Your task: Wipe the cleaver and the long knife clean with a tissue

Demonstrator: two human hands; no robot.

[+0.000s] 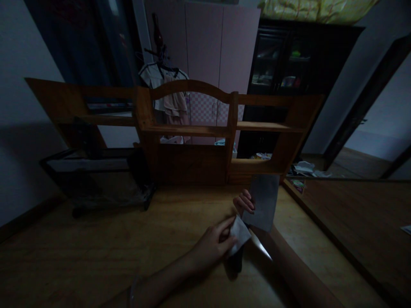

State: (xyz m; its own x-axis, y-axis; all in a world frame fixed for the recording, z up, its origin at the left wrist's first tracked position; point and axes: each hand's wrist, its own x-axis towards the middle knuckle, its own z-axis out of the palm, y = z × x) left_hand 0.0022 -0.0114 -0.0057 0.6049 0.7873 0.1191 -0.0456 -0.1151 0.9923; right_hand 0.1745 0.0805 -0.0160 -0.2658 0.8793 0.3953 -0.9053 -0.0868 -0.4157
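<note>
My left hand (213,246) reaches in from the lower left, its fingers pinched on a small white cloth (240,233). The cloth is pressed at the lower left corner of a flat grey rectangular panel (265,203), which stands upright over the wooden desk (128,256). My right hand (244,201) curls its fingers round the panel's left edge, with its forearm coming from the lower right. In the dim light I cannot tell what the panel is. A dark shape (235,263) lies under the cloth.
A wooden shelf unit (192,128) stands along the back of the desk, close behind the panel. Clothes (167,92) hang beyond it, and a dark glass cabinet (289,68) and pink wardrobe doors (218,47) stand further back. Papers (305,169) lie at the right.
</note>
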